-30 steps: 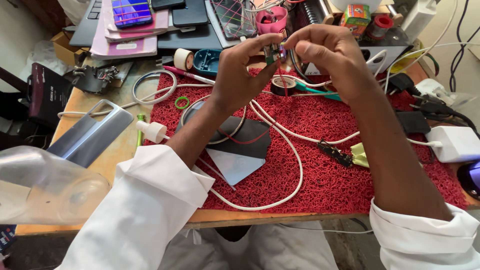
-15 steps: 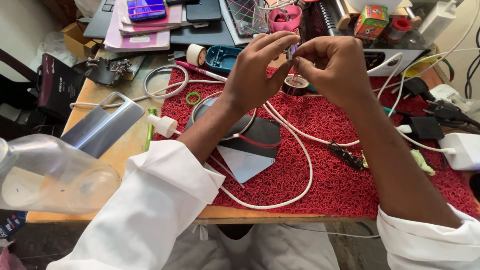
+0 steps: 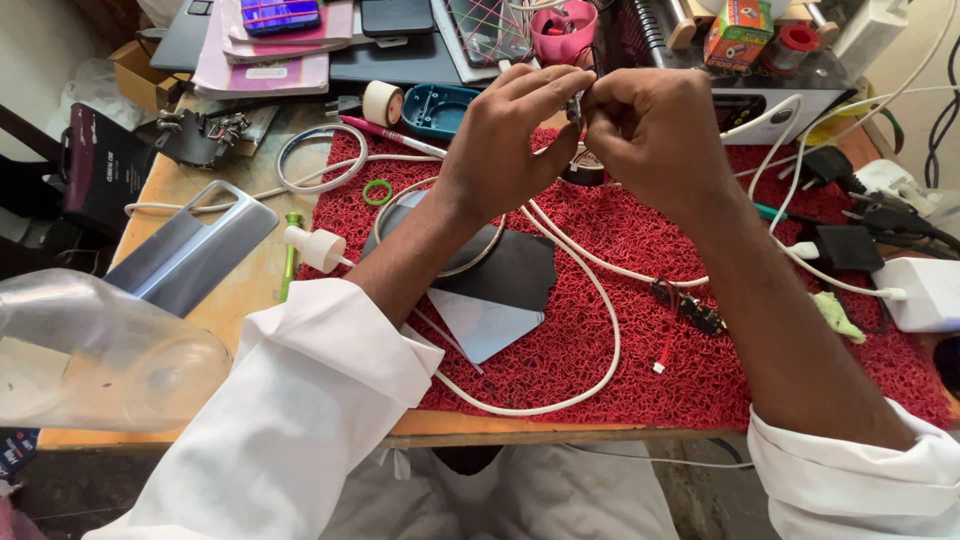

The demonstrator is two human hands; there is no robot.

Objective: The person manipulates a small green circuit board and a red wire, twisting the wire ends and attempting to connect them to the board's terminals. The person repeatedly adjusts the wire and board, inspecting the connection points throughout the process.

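Both hands meet above the far middle of a cluttered counter (image 3: 250, 300), the left hand (image 3: 505, 140) and the right hand (image 3: 655, 135) each closed in a fingertip pinch on one small dark part (image 3: 574, 108) held between them, too small to identify. The part sits raised in the air, well above the red looped mat (image 3: 620, 340), not resting on anything. Work this fine looks best done with the wrists kept close together, a light squeeze rather than a hard one, and the piece kept over the mat so it cannot roll away if it slips. Rolled white sleeves cover both forearms below the elbow. Beneath the hands a smooth white cable (image 3: 560, 400) loops across the coarse, bristly mat, passing a flat dark phone panel (image 3: 505, 270) and a small bare circuit board (image 3: 695, 312). Left of the mat lie a thin green rubber ring (image 3: 377, 192), a glossy blue-grey phone back cover (image 3: 190, 250) on bare wood, and a clear, rounded plastic bottle (image 3: 100, 350) at the near left edge. A roll of pale tape (image 3: 381, 102) stands at the far side.
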